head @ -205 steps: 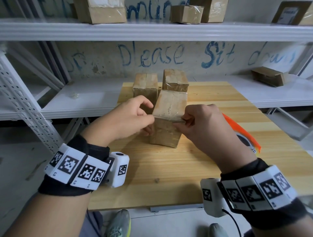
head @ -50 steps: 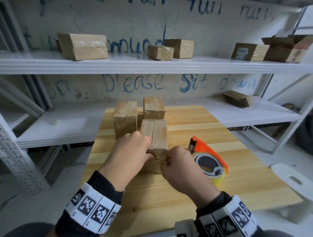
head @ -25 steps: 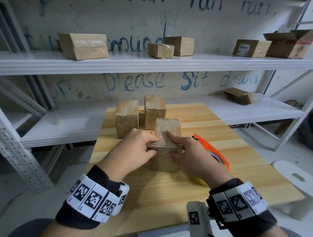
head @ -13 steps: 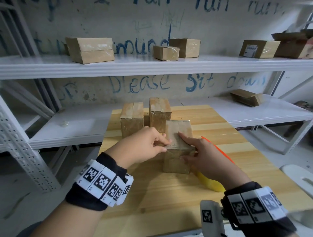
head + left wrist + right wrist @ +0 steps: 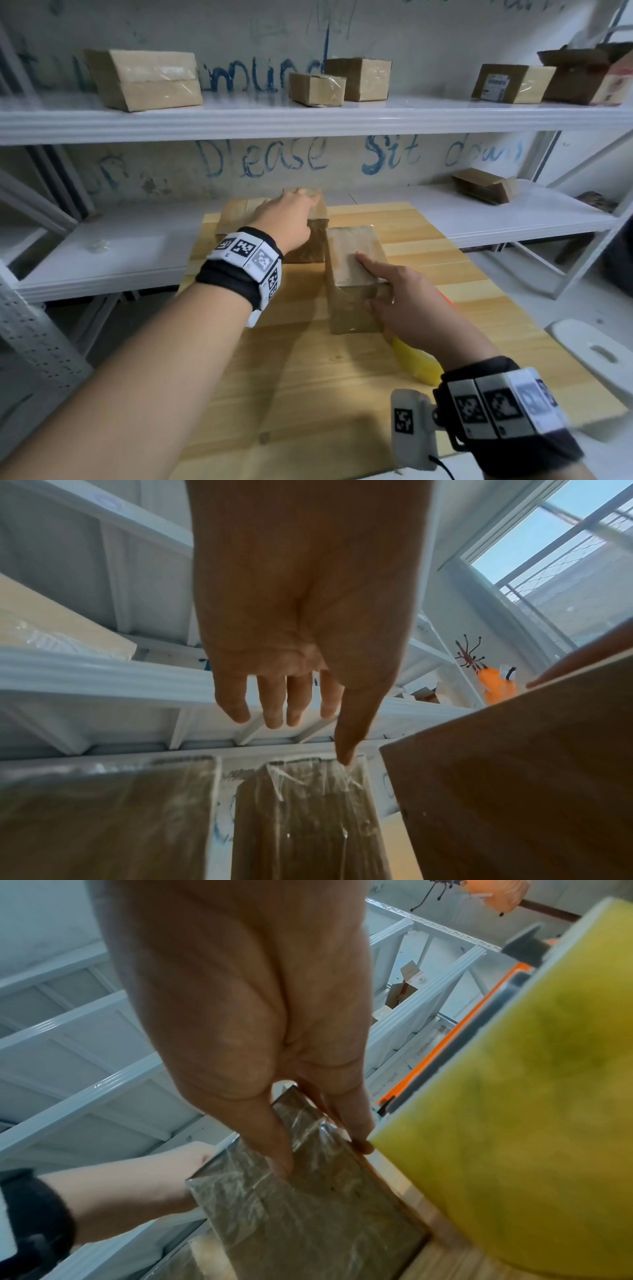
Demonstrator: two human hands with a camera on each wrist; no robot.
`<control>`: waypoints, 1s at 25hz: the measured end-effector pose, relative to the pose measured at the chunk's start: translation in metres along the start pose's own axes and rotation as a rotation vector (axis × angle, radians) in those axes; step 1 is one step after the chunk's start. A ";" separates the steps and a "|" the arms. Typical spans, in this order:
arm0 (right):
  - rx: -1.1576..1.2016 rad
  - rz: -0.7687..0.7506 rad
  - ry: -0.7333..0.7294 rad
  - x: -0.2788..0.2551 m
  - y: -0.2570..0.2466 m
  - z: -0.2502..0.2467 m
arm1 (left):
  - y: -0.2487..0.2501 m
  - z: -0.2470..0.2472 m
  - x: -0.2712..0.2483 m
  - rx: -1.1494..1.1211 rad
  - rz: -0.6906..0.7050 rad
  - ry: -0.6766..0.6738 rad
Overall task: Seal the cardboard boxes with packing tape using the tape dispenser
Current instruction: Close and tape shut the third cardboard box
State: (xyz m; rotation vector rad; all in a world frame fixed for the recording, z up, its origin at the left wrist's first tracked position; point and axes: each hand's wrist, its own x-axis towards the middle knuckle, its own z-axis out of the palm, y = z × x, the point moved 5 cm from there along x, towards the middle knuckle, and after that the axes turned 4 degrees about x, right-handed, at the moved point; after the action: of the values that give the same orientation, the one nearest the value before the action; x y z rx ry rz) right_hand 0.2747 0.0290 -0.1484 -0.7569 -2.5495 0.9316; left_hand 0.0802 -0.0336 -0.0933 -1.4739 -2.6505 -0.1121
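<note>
Three taped cardboard boxes stand on the wooden table point(image 5: 308, 394). My right hand point(image 5: 366, 281) rests on the near box point(image 5: 346, 250), index finger straight along its top, thumb on its front face; in the right wrist view the right hand point(image 5: 318, 1150) lies on the near box's point(image 5: 308, 1213) shiny tape. My left hand point(image 5: 305, 195) reaches over the far right box point(image 5: 308, 246) with loose fingers. In the left wrist view the left hand point(image 5: 301, 731) holds nothing, its thumb tip touching that far right box's point(image 5: 304, 818) top edge. The yellow-rolled tape dispenser point(image 5: 414, 359) lies under my right forearm.
The far left box point(image 5: 233, 216) stands beside the far right one at the table's back. White metal shelves point(image 5: 308, 116) behind hold several more cardboard boxes. A white stool point(image 5: 596, 356) stands to the right of the table.
My left hand has left the near box and reached forward to the far right box. My right hand stays on the near box.
</note>
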 end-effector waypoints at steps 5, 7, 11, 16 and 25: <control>-0.021 0.027 0.037 0.005 0.003 -0.001 | -0.014 0.017 0.019 -0.023 -0.039 0.061; -0.032 0.041 0.056 0.008 0.005 -0.002 | -0.019 0.015 0.014 -0.035 -0.023 0.127; -0.056 0.060 0.056 0.012 0.001 0.002 | -0.016 0.011 0.000 0.087 0.010 0.188; -0.043 0.071 0.087 0.017 -0.003 0.002 | -0.008 -0.001 -0.023 0.071 0.080 0.164; -0.233 0.085 0.130 0.033 -0.013 0.004 | -0.075 0.008 -0.037 -0.260 -0.165 -0.041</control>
State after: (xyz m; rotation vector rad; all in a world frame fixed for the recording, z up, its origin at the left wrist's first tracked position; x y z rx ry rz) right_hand 0.2411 0.0381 -0.1394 -0.9651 -2.5546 0.5924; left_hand 0.0350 -0.1036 -0.1068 -1.3299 -2.8776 -0.4614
